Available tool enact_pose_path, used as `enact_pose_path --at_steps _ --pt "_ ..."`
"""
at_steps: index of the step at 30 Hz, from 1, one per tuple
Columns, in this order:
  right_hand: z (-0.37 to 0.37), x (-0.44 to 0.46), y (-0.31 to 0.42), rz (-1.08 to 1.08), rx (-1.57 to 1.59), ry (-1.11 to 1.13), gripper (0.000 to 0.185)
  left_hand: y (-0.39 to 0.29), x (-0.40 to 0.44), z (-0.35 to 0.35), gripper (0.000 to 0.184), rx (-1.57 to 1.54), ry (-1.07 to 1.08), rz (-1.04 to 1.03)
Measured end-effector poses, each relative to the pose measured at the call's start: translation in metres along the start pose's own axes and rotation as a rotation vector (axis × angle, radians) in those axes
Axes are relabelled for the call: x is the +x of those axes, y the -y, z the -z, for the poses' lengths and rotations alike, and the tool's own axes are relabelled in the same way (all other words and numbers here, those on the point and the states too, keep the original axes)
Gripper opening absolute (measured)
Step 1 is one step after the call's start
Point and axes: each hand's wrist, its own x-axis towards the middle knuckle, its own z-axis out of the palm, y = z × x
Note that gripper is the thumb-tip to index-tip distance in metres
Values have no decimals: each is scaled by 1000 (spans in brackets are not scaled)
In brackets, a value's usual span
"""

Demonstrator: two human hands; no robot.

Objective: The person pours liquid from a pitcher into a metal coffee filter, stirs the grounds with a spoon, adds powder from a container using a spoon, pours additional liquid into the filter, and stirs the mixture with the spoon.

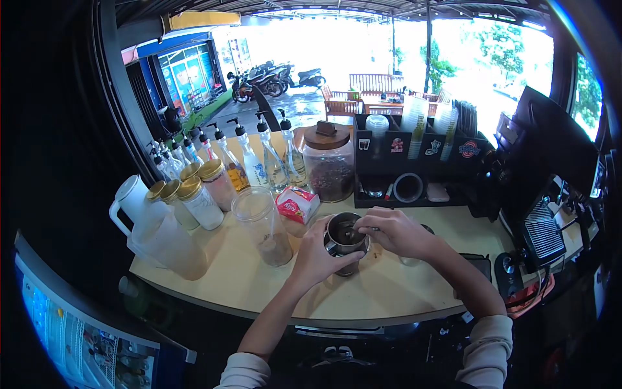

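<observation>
My left hand (317,253) is wrapped round a stainless steel cup (348,227) above the counter, thumb across its near side. Dark contents show inside the cup. My right hand (396,232) is closed at the cup's rim, pinching the thin metal handle of a spoon (369,229) whose lower end dips into the cup. To the left stands a clear plastic cup (262,223) with something brownish at its bottom. Behind the steel cup lies an open pink and white packet (298,205). A small round object beside my right wrist is mostly hidden.
Syrup bottles with pumps (249,159) line the counter's back left, near gold-lidded jars (201,194) and a plastic pitcher (165,240). A wooden-lidded jar (329,172) stands beside a black cup organizer (421,155). A dark machine (544,201) is at right, a glass-fronted fridge (78,330) lower left.
</observation>
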Motion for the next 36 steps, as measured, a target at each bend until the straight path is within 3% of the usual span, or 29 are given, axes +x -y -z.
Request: enact_pose_path --at_steps 8,11,14,21,24,36 --pt "0 -3 3 -72 -15 14 15 0 5 -2 83 -59 6 81" --pt "-8 -8 10 95 7 -2 17 10 5 -3 85 -120 25 17" --pt "2 -11 8 80 -70 -37 21 11 5 1 88 -65 -10 -72" --pt "2 -14 20 172 -111 -20 24 6 15 13 81 -253 102 -131" --pt "8 -14 16 82 -87 -49 27 8 17 16 81 -272 144 -129" --pt "5 -19 17 333 -282 -20 37 12 38 31 84 -276 307 -223"
